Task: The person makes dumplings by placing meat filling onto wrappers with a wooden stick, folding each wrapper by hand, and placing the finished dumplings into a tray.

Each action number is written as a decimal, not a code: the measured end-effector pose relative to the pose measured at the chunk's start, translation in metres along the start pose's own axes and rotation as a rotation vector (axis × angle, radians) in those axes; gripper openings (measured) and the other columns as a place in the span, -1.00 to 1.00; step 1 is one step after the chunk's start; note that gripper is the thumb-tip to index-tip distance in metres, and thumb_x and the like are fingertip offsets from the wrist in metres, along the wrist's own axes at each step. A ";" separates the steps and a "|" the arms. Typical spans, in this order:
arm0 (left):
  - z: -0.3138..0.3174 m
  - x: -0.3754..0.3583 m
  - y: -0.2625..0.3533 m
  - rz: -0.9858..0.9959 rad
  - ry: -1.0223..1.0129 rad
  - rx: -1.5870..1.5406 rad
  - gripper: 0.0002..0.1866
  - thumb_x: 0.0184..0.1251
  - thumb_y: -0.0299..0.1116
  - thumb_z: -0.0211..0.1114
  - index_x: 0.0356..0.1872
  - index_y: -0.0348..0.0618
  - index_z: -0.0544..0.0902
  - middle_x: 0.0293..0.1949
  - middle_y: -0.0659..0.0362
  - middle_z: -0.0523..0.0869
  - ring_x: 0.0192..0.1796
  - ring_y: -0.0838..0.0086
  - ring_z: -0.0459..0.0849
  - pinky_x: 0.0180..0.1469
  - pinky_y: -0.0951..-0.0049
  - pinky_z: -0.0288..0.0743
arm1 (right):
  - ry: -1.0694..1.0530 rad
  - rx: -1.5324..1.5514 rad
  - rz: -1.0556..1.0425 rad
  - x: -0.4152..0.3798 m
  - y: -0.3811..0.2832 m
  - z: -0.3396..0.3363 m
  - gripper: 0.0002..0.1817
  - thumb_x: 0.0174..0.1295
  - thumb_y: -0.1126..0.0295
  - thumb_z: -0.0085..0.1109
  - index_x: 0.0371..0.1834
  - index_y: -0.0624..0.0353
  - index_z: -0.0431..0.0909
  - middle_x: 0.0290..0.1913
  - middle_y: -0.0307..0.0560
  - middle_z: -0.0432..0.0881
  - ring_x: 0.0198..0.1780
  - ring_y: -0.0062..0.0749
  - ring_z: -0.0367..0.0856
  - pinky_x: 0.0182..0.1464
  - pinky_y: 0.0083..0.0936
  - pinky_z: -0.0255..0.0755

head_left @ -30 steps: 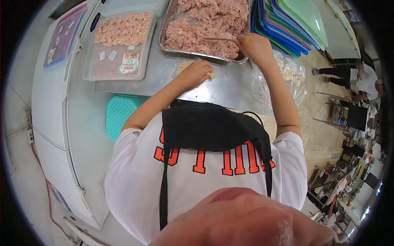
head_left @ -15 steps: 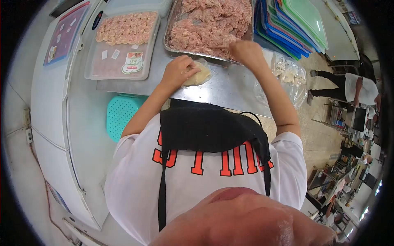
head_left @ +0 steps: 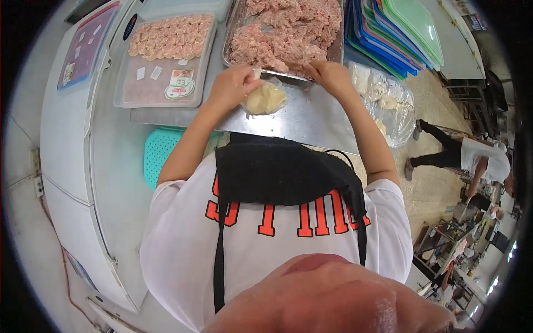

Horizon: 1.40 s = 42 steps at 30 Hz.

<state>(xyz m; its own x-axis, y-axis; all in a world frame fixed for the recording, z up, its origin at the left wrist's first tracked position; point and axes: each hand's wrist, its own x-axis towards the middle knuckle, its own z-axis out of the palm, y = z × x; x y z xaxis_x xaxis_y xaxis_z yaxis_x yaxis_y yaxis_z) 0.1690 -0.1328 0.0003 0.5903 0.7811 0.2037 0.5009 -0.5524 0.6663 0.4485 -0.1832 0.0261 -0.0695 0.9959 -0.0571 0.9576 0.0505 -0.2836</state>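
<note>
My left hand (head_left: 233, 86) is closed, thumb and fingers pinching a thin pale dough wrapper (head_left: 257, 74) at the tray's front edge. Just under it, on the metal table, lies a stack of pale yellow dough wrappers (head_left: 265, 100) in clear plastic. My right hand (head_left: 332, 79) is closed around a thin, light brown flat stick (head_left: 297, 67), its tip over the near edge of the meat. Pink minced meat (head_left: 288, 33) fills a deep metal tray (head_left: 227, 47) behind both hands.
At the left, a lidded plastic container (head_left: 155, 94) bears rows of filled dumplings (head_left: 172, 36). Several coloured plastic lids (head_left: 383, 39) are stacked at the right. Bagged pale dough pieces (head_left: 386, 100) lie by the right forearm. A turquoise perforated basket (head_left: 158, 155) sits below the table. Another person (head_left: 461, 155) walks far right.
My left hand has lifted off the wrapper stack and moved up toward the tray, now with a wrapper. My right hand has shifted slightly down and left. The distant person has moved.
</note>
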 end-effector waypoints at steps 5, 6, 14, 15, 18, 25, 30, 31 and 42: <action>0.052 -0.011 -0.020 0.209 -0.164 0.011 -0.72 0.10 -0.18 0.34 -0.45 -0.16 0.50 -0.35 0.06 0.51 -0.25 0.13 0.50 -0.19 0.20 0.41 | 0.269 -0.247 -0.184 0.007 0.005 -0.006 -0.71 0.25 0.10 0.08 -0.40 0.06 0.63 -0.41 -0.02 0.64 -0.31 -0.12 0.65 -0.30 -0.22 0.52; 0.055 -0.016 -0.019 0.209 -0.161 0.011 -0.72 0.10 -0.18 0.34 -0.45 -0.16 0.50 -0.35 0.06 0.51 -0.25 0.13 0.50 -0.19 0.20 0.41 | 0.329 -0.269 -0.239 0.007 0.005 -0.009 -0.71 0.25 0.10 0.08 -0.42 0.06 0.62 -0.40 -0.03 0.64 -0.31 -0.13 0.66 -0.31 -0.22 0.52; 0.042 -0.028 -0.010 0.166 0.111 -0.182 -0.78 0.17 -0.25 0.32 -0.44 -0.18 0.53 -0.28 0.09 0.54 -0.17 0.20 0.54 -0.08 0.28 0.42 | 0.059 -0.377 -0.199 0.005 0.002 0.009 -0.68 0.29 0.11 -0.02 -0.43 0.06 0.62 -0.41 0.00 0.68 -0.33 -0.13 0.69 -0.29 -0.19 0.55; 0.040 -0.027 -0.013 0.166 0.111 -0.181 -0.78 0.17 -0.25 0.32 -0.44 -0.18 0.53 -0.28 0.09 0.54 -0.17 0.20 0.54 -0.08 0.28 0.42 | 0.046 -0.341 -0.196 0.002 0.000 0.010 -0.65 0.31 0.11 -0.05 -0.45 0.07 0.61 -0.41 0.01 0.68 -0.33 -0.11 0.69 -0.28 -0.17 0.55; 0.034 -0.020 -0.021 -0.224 0.051 -0.620 -0.80 0.28 -0.25 0.28 -0.33 -0.17 0.55 -0.23 0.15 0.59 -0.13 0.36 0.61 -0.07 0.38 0.49 | 0.005 -0.228 -0.160 -0.005 -0.003 0.007 -0.59 0.35 0.08 -0.10 -0.43 0.11 0.62 -0.37 0.08 0.68 -0.29 -0.05 0.68 -0.22 -0.15 0.54; 0.004 -0.008 -0.012 -0.289 -0.074 -1.444 -0.78 0.41 -0.33 0.12 0.00 -0.16 0.50 -0.15 0.20 0.63 -0.05 0.49 0.64 0.04 0.47 0.52 | -0.154 0.352 -0.023 -0.003 0.024 -0.002 -0.59 0.35 0.05 0.00 -0.28 0.19 0.66 -0.41 0.15 0.66 -0.32 -0.15 0.66 -0.22 -0.27 0.47; -0.015 0.013 0.000 -0.034 -0.188 -0.380 -0.58 0.41 -0.37 0.11 0.27 -0.09 0.40 0.00 0.14 0.63 0.04 0.40 0.62 0.11 0.38 0.51 | -0.172 0.711 0.202 0.008 0.033 -0.019 -0.56 0.34 0.03 0.08 -0.26 0.26 0.67 -0.62 -0.30 0.46 -0.49 -0.62 0.40 -0.44 -0.53 0.28; -0.011 0.019 -0.004 -0.033 -0.193 -0.382 -0.58 0.41 -0.37 0.11 0.27 -0.09 0.40 0.00 0.14 0.63 0.04 0.40 0.62 0.11 0.38 0.51 | -0.078 0.763 0.165 0.007 0.031 -0.017 -0.58 0.34 0.03 0.09 -0.30 0.21 0.68 -0.63 -0.41 0.34 -0.55 -0.71 0.25 -0.52 -0.64 0.11; 0.016 0.087 0.037 -0.460 0.359 -1.902 -0.47 0.50 -0.15 -0.11 0.25 -0.44 0.32 0.21 -0.09 0.47 0.24 0.13 0.47 0.35 0.14 0.28 | 0.054 1.209 0.223 0.010 -0.022 -0.006 -0.66 0.39 0.12 0.05 -0.13 0.19 0.62 -0.59 -0.42 0.33 -0.59 -0.74 0.20 -0.55 -0.71 0.08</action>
<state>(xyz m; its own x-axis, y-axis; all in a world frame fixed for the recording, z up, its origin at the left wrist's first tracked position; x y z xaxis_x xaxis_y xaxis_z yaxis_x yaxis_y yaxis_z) 0.2486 -0.0898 0.0313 0.3837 0.8947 -0.2286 -0.7893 0.4463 0.4217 0.4287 -0.1741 0.0375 0.1017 0.9772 -0.1863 0.0705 -0.1939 -0.9785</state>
